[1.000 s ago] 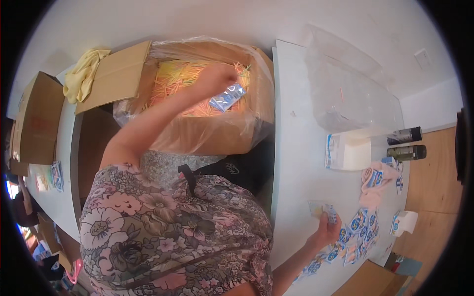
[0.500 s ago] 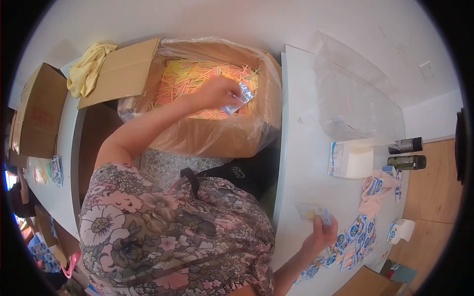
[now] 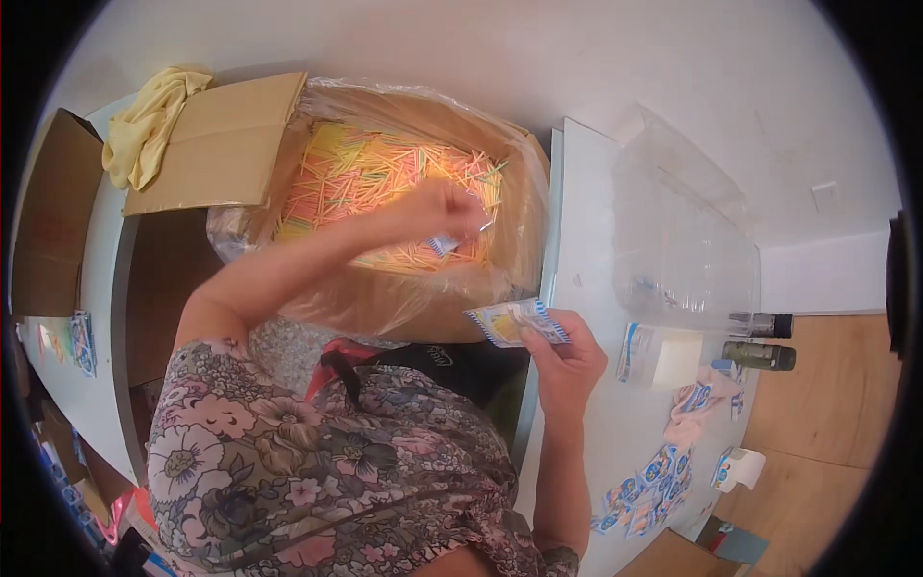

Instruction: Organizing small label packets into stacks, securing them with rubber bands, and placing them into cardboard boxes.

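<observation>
My left hand [image 3: 437, 213] is over a cardboard box lined with clear plastic [image 3: 413, 298], closed on a small clear packet [image 3: 442, 245] with blue-and-white print. Thin pink, yellow and green sticks [image 3: 356, 168] fill the box. Its fingers are partly blurred. Between the box and the right-hand table, my right hand [image 3: 569, 365] pinches another small packet [image 3: 500, 322] with a blue striped edge; something yellowish shows through it. More blue-and-white packets [image 3: 649, 495] lie in a loose pile on the table [image 3: 601, 423], to the right of my right forearm.
A clear plastic bin [image 3: 683, 231] stands at the far right, with a white open container [image 3: 668, 356] and two dark bottles [image 3: 760, 356] nearby. A pink cloth [image 3: 687, 413] lies by the packets. A yellow cloth [image 3: 149, 130] drapes beside a cardboard flap [image 3: 216, 139] at the left.
My right hand has moved from beside the packet pile up and left toward the box, carrying its packet. My left hand stays over the sticks, its packet now more hidden.
</observation>
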Motion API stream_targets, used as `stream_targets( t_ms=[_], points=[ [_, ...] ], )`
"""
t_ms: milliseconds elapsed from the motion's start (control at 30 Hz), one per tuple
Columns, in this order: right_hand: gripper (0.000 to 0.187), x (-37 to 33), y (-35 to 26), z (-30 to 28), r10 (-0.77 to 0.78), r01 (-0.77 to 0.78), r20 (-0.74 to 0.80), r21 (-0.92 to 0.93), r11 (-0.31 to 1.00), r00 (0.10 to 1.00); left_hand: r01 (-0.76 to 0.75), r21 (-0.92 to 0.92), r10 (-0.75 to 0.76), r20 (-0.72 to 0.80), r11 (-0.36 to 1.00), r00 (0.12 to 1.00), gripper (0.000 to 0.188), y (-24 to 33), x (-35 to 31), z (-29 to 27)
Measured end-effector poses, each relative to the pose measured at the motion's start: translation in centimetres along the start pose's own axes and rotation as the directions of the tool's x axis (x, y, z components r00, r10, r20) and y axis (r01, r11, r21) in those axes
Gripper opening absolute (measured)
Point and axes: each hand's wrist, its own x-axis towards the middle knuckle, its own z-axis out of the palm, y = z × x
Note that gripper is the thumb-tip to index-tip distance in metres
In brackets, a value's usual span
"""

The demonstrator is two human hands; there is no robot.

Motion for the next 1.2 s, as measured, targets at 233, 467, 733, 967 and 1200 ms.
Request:
stream_targets(
  t_ms=[233,467,733,967,1200],
  points=[
    [0.019,-2.7,3.0,-1.6,0.001,0.002,0.013,-0.220,0.975,1.000,0.224,0.789,0.148,-0.368,0.572,0.918,0.039,-7.8,10.5,-5.2],
    [0.022,-5.1,4.2,-2.9,0.058,-0.073,-0.120,-0.123,0.990,0.991,0.437,0.668,0.011,-0.554,0.602,0.832,0.039,-7.9,13.3,-3.8],
    [0.023,-7.4,4.6,-3.4,0.094,-0.100,-0.196,-0.018,0.995,0.976,0.453,0.621,-0.023,-0.573,0.639,0.819,0.026,-9.0,14.2,-4.8],
    [0.023,-9.6,4.3,-6.0,0.083,-0.057,-0.368,0.083,0.995,0.926,0.291,0.667,0.160,-0.529,0.686,0.833,0.023,-7.7,13.0,-6.2],
    [0.020,-13.1,5.1,-11.0,0.087,-0.083,-0.552,0.031,0.996,0.829,0.047,0.723,0.391,-0.426,0.690,0.816,0.029,-6.2,10.4,-7.2]
  ],
)
